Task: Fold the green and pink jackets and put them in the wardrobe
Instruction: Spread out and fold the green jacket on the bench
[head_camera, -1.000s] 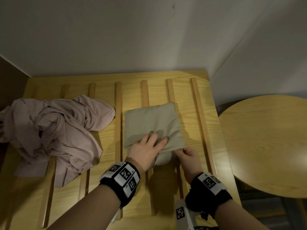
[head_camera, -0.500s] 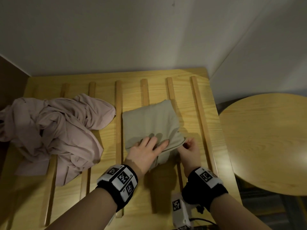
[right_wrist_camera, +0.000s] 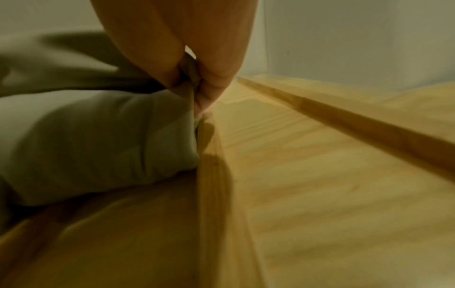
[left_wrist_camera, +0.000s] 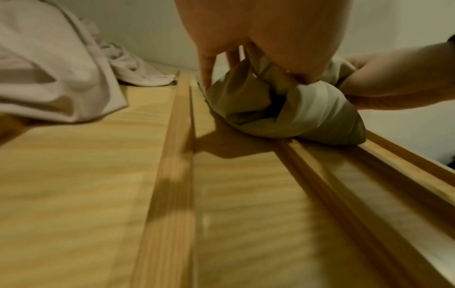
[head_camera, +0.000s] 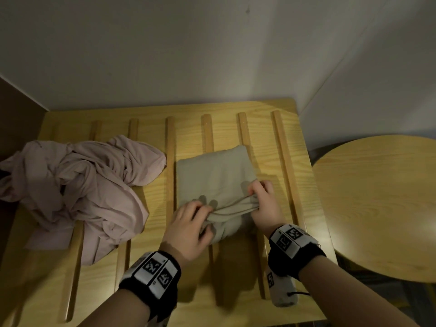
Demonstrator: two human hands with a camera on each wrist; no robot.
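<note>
The green jacket (head_camera: 213,175) lies folded into a small square on the slatted wooden platform (head_camera: 236,109), right of centre. My left hand (head_camera: 192,220) grips its near left edge, fingers curled into the cloth; in the left wrist view the green jacket (left_wrist_camera: 307,117) bunches under the left hand (left_wrist_camera: 265,64). My right hand (head_camera: 263,197) pinches the near right corner; the right wrist view shows the right hand (right_wrist_camera: 194,83) clamping a fold of the green jacket (right_wrist_camera: 98,140). The pink jacket (head_camera: 77,190) lies crumpled on the platform's left side.
Raised wooden slats (head_camera: 170,161) run front to back across the platform. A round wooden table (head_camera: 382,204) stands just right of it. White walls (head_camera: 212,48) close in behind and on the right, and a dark panel (head_camera: 14,114) at far left.
My left hand went from lying flat on the green jacket to curling into its near edge. My right hand moved up and took hold of the right corner, bunching the cloth between both hands.
</note>
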